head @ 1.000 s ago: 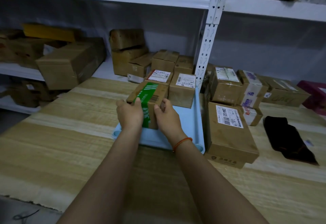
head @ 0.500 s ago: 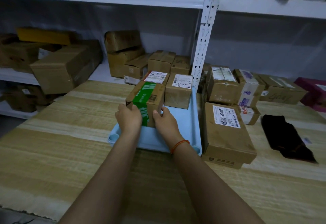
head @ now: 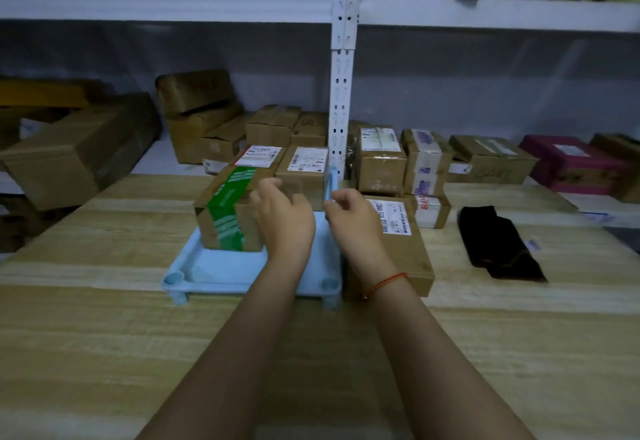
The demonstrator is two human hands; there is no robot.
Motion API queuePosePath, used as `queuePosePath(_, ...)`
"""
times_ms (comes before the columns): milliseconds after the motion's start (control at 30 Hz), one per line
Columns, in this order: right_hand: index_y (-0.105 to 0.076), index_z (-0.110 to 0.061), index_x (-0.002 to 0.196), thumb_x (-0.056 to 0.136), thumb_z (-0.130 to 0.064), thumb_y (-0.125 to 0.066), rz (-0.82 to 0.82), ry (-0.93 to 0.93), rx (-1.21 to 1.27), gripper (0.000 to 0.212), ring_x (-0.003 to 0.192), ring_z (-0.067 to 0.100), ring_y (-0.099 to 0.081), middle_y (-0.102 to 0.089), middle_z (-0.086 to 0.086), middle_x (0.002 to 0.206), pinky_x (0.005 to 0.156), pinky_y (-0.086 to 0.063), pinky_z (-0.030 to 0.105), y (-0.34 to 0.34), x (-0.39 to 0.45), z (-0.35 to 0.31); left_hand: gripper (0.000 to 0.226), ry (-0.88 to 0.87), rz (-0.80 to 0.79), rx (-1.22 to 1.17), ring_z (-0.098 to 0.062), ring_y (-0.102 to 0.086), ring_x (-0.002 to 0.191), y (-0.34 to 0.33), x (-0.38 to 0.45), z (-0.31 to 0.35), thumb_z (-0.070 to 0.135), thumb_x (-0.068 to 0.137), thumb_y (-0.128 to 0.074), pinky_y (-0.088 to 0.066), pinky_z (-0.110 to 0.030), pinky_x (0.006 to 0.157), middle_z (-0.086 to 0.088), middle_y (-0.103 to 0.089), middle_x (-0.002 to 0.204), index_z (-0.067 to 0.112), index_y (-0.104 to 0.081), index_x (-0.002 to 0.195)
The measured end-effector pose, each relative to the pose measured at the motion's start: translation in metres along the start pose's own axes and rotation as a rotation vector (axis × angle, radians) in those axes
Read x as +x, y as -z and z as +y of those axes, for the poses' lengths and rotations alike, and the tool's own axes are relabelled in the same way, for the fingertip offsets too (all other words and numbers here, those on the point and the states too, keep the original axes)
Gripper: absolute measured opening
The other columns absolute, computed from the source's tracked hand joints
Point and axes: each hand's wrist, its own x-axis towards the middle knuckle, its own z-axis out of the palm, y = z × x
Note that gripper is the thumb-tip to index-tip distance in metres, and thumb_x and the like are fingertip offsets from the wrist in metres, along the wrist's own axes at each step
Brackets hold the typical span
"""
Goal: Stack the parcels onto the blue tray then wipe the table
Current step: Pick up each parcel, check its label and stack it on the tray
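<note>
A person's two bare forearms reached forward over a pale wood-grain table toward a shallow light blue plastic tray standing on short round feet. On the tray's left side sat a brown cardboard parcel wrapped with a band of green printed tape, flat on the tray floor. Behind it, at the tray's far end, stood two more brown cardboard parcels with white shipping labels, side by side.

The left hand hovered at the right side of the green-taped parcel, its fingers loosely curled and slightly apart; whether they touched the cardboard could not be told. The right hand hung over the tray's right edge, fingers loosely curled and holding nothing. An orange cord bracelet circled that wrist.

Just beside the tray on the right lay a long flat brown cardboard parcel with a barcode label, resting on the table. Beyond it stood several smaller taped brown cartons, not yet on the tray. A crumpled black cloth lay further right, well apart from the tray.

The step in hand looked like leaving the green-taped parcel and turning to the next. To do it well, the parcel should sit square against its neighbours, leaving the open right half of the tray for the long flat parcel, gripped with both hands at its ends and lowered level.
</note>
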Motion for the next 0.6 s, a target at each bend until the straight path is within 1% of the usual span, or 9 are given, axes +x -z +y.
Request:
queuePosePath(67, -0.064, -0.015, 0.115, 0.094, -0.026, -0.055, 0.088, 0.006, -0.025, 0.026, 0.109, 0.02, -0.059, -0.066, 0.004, 0.115, 0.093, -0.047, 0.034, 0.025, 0.001, 0.006, 0.031, 0.004, -0.192, 0.005, -0.026, -0.049, 0.116, -0.015, -0.011, 0.006, 0.012, 0.093, -0.048, -0.031, -0.024, 0.082, -0.01, -0.051, 0.13, 0.01, -0.05, 0.124)
queuePosePath(133, -0.066, -0.014, 0.113, 0.093, -0.024, -0.055, 0.157, 0.002, -0.085, 0.024, 0.106, 0.019, -0.058, -0.066, 0.003, 0.113, 0.088, -0.044, 0.029, 0.049, 0.001, 0.015, 0.032, 0.049, -0.375, 0.049, -0.024, -0.051, 0.108, -0.03, -0.023, 0.012, 0.017, 0.096, -0.045, -0.034, -0.026, 0.079, -0.01, -0.054, 0.13, 0.013, -0.048, 0.128)
queuePosePath(200, -0.066, -0.014, 0.113, 0.093, -0.023, -0.054, 0.215, -0.029, -0.161, 0.025, 0.108, 0.022, -0.058, -0.066, 0.005, 0.114, 0.084, -0.041, 0.028, 0.071, 0.002, 0.027, 0.035, 0.096, -0.479, 0.094, -0.025, -0.052, 0.108, -0.041, -0.034, 0.014, 0.021, 0.099, -0.043, -0.036, -0.027, 0.077, -0.01, -0.054, 0.132, 0.015, -0.045, 0.133)
queuePosePath(300, -0.063, -0.014, 0.116, 0.093, -0.029, -0.053, 0.256, -0.167, -0.26, 0.03, 0.111, 0.03, -0.058, -0.065, 0.009, 0.119, 0.081, -0.042, 0.031, 0.095, 0.003, 0.044, 0.035, 0.139, -0.536, 0.12, -0.029, -0.053, 0.116, -0.052, -0.04, 0.009, 0.027, 0.1, -0.043, -0.042, -0.031, 0.082, -0.011, -0.055, 0.132, 0.015, -0.045, 0.133)
queuePosePath(367, -0.059, -0.01, 0.121, 0.094, -0.034, -0.052, 0.197, -0.288, -0.287, 0.037, 0.114, 0.033, -0.057, -0.063, 0.011, 0.123, 0.081, -0.041, 0.032, 0.103, 0.004, 0.056, 0.034, 0.161, -0.552, 0.121, -0.031, -0.054, 0.115, -0.056, -0.04, 0.006, 0.028, 0.099, -0.043, -0.045, -0.035, 0.086, -0.012, -0.056, 0.13, 0.014, -0.047, 0.13)
queuePosePath(433, -0.058, -0.008, 0.116, 0.092, -0.035, -0.051, 0.111, -0.367, -0.277, 0.036, 0.11, 0.033, -0.058, -0.062, 0.013, 0.122, 0.082, -0.044, 0.032, 0.106, 0.005, 0.068, 0.033, 0.181, -0.557, 0.12, -0.03, -0.056, 0.111, -0.058, -0.041, 0.006, 0.027, 0.099, -0.041, -0.046, -0.036, 0.085, -0.012, -0.058, 0.126, 0.013, -0.049, 0.127)
queuePosePath(500, -0.057, -0.007, 0.112, 0.09, -0.031, -0.052, 0.042, -0.418, -0.249, 0.033, 0.107, 0.033, -0.058, -0.062, 0.015, 0.12, 0.078, -0.043, 0.031, 0.104, 0.004, 0.076, 0.034, 0.196, -0.551, 0.13, -0.031, -0.056, 0.111, -0.059, -0.041, 0.007, 0.027, 0.098, -0.04, -0.047, -0.037, 0.086, -0.013, -0.058, 0.125, 0.011, -0.048, 0.128)
queuePosePath(567, -0.058, -0.007, 0.108, 0.089, -0.029, -0.052, 0.02, -0.436, -0.198, 0.03, 0.1, 0.031, -0.059, -0.063, 0.014, 0.115, 0.075, -0.042, 0.03, 0.1, 0.004, 0.08, 0.037, 0.21, -0.55, 0.133, -0.032, -0.055, 0.112, -0.06, -0.041, 0.008, 0.026, 0.098, -0.04, -0.047, -0.039, 0.088, -0.015, -0.056, 0.127, 0.009, -0.046, 0.131)
queuePosePath(600, -0.059, -0.008, 0.104, 0.089, -0.029, -0.052, 0.026, -0.435, -0.168, 0.026, 0.096, 0.029, -0.059, -0.065, 0.013, 0.111, 0.076, -0.045, 0.03, 0.098, 0.003, 0.08, 0.038, 0.215, -0.55, 0.128, -0.032, -0.055, 0.113, -0.06, -0.041, 0.007, 0.026, 0.098, -0.04, -0.048, -0.039, 0.09, -0.015, -0.056, 0.127, 0.009, -0.046, 0.131)
